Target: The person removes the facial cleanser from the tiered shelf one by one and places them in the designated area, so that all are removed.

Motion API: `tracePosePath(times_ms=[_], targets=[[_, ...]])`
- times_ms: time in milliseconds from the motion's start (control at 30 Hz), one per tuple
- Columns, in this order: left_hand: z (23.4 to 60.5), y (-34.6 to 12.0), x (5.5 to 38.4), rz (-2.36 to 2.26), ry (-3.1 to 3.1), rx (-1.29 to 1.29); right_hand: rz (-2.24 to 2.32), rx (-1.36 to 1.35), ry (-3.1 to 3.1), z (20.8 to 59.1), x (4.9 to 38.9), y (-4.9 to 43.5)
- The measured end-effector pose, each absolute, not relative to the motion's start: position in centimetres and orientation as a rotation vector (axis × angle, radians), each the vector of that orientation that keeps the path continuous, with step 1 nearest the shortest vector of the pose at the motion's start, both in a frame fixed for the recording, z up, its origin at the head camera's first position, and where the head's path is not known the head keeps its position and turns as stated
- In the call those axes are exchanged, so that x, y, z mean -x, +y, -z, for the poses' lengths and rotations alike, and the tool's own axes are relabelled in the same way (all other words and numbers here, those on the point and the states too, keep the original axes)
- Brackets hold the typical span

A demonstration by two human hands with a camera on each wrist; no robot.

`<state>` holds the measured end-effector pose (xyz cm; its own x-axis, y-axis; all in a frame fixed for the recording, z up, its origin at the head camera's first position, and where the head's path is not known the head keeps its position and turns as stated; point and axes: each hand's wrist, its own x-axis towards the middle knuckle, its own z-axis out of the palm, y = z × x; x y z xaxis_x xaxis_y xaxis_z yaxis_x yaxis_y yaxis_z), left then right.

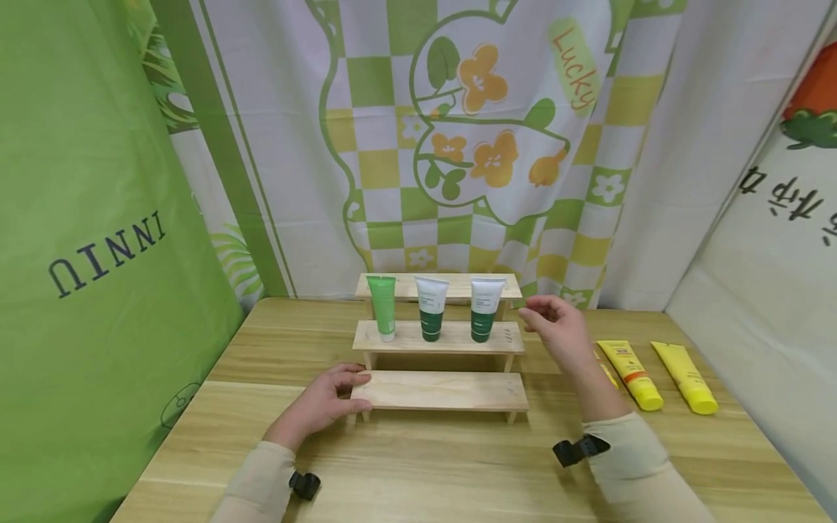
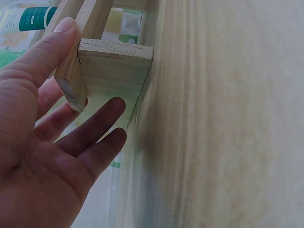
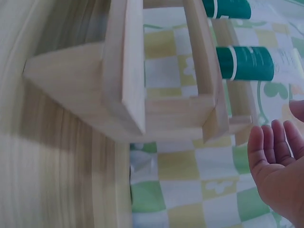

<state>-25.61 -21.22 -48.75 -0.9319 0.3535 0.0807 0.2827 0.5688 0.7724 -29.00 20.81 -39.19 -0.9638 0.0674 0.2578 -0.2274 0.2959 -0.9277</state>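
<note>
A three-step wooden display stand (image 1: 439,391) sits on the table. My left hand (image 1: 325,401) grips the left end of its lowest step; in the left wrist view the thumb (image 2: 57,40) lies against the step board, other fingers beyond its end. On the middle step stand a light green tube (image 1: 383,305) and two white-and-dark-green tubes, one in the centre (image 1: 431,309) and one on the right (image 1: 485,309), all caps down. My right hand (image 1: 561,333) hovers just right of the rightmost tube, fingers loosely bent and holding nothing.
Yellow tubes lie on the table to the right: one (image 1: 631,374) beside my right forearm, another (image 1: 685,378) farther right, and a third (image 1: 607,369) partly hidden by the arm. A patterned curtain (image 1: 379,167) hangs behind the table, a green cloth (image 1: 98,181) at left.
</note>
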Motion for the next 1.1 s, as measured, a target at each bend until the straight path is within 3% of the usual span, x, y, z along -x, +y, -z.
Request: tracePosePath(times_ms=[500,1100], targets=[[48.5,-21.1,25.4,-1.295,2.712,-0.547,-2.017,-0.23,-2.075,38.7,28.9,17.6],[48.6,-21.2,25.5,-1.3,2.713,-0.532,-2.015,-0.18,-1.964,38.6,30.0,15.7]])
